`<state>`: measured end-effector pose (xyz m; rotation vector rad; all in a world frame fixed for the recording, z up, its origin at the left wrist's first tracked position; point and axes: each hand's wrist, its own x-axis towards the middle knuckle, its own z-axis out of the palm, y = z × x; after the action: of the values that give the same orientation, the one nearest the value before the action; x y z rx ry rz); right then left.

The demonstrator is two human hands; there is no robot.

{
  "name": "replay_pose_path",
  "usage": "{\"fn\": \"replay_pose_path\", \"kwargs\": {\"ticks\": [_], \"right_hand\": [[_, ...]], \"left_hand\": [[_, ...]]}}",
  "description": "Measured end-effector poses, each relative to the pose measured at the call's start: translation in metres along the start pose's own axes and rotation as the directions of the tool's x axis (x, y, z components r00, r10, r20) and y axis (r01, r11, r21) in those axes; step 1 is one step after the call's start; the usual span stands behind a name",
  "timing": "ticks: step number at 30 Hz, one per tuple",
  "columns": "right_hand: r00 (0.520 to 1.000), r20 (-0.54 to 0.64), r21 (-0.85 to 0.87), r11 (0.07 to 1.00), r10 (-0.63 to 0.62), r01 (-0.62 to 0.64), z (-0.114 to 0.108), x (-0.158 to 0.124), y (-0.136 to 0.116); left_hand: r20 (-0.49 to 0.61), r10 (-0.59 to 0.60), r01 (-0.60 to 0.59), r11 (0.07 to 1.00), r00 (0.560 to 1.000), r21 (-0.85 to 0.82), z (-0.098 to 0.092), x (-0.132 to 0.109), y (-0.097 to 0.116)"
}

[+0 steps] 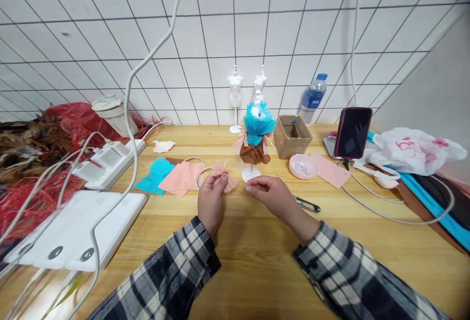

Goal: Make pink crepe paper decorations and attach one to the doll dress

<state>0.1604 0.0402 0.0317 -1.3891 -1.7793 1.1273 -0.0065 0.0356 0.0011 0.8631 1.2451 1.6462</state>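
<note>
My left hand (pixel 212 201) pinches a pleated piece of pink crepe paper (pixel 224 177), fanned out above the fingertips. Level with it, my right hand (pixel 270 196) is closed in a pinch; a tiny bluish speck shows at its fingertips, too small to name. Behind the hands stands a small mannequin (pixel 258 119) dressed in a blue ruffled top, a brown skirt and pink side pieces, on a round white base (pixel 251 174). Flat pink sheets (pixel 181 175) and a blue sheet (pixel 155 175) lie left of my left hand. Black-handled snips (pixel 307 204) lie partly behind my right wrist.
A bare white mannequin (pixel 235 96) stands against the tiled wall. To the right are a cardboard box (pixel 292 136), a pink bowl of beads (pixel 304 167), a water bottle (pixel 313 99) and a propped phone (pixel 353 133). A power strip (pixel 116 164) and hanging cables occupy the left.
</note>
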Motion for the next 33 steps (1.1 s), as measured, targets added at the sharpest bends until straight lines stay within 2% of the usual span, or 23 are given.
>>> {"fn": "replay_pose_path", "kwargs": {"ticks": [2,4,6,8,10,12,15,18,21,25,27,31,33], "right_hand": [[0.983,0.095,0.345,0.921,0.158,-0.181,-0.013,-0.015,0.011],[0.954,0.175,0.508,0.808,0.242,-0.298,-0.023,-0.028,0.021],[0.938,0.239,0.572,0.744,0.253,-0.346,-0.03,-0.038,0.027],[0.926,0.306,0.598,0.713,0.22,-0.367,-0.037,-0.044,0.027],[0.908,0.376,0.605,0.695,0.183,-0.39,-0.041,-0.047,0.024],[0.89,0.421,0.567,0.716,0.172,-0.407,-0.043,-0.048,0.023],[0.897,0.391,0.454,0.805,0.205,-0.382,-0.042,-0.048,0.025],[0.931,0.318,0.351,0.89,0.178,-0.29,-0.037,-0.048,0.029],[0.973,0.212,0.2,0.97,0.091,-0.135,-0.032,-0.048,0.027],[0.989,0.134,-0.013,0.997,-0.069,0.071,-0.029,-0.048,0.024],[0.987,0.133,-0.063,0.993,-0.087,0.096,-0.028,-0.048,0.025],[0.992,0.118,-0.088,0.995,-0.039,0.05,-0.029,-0.047,0.031],[0.991,0.129,-0.072,0.997,-0.021,0.031,-0.029,-0.046,0.032]], "left_hand": [[0.128,-0.111,0.111,0.994,0.985,0.01,0.005,-0.011,0.001],[0.254,-0.24,0.227,0.971,0.937,0.08,0.011,-0.024,0.002],[0.4,-0.353,0.311,0.935,0.846,0.168,0.015,-0.036,0.004],[0.52,-0.413,0.335,0.911,0.748,0.242,0.018,-0.043,0.006],[0.566,-0.432,0.299,0.901,0.703,0.315,0.02,-0.046,0.009],[0.535,-0.439,0.234,0.883,0.722,0.408,0.019,-0.044,0.011],[0.472,-0.42,0.118,0.83,0.775,0.545,0.018,-0.04,0.014],[0.523,-0.407,0.059,0.827,0.749,0.559,0.019,-0.04,0.016],[0.566,-0.425,0.08,0.843,0.706,0.532,0.021,-0.043,0.017],[0.574,-0.416,0.021,0.822,0.705,0.569,0.021,-0.043,0.017],[0.571,-0.428,0.032,0.818,0.701,0.574,0.021,-0.043,0.017],[0.551,-0.495,0.164,0.825,0.672,0.541,0.021,-0.045,0.018],[0.562,-0.485,0.17,0.837,0.67,0.519,0.023,-0.047,0.02]]}}
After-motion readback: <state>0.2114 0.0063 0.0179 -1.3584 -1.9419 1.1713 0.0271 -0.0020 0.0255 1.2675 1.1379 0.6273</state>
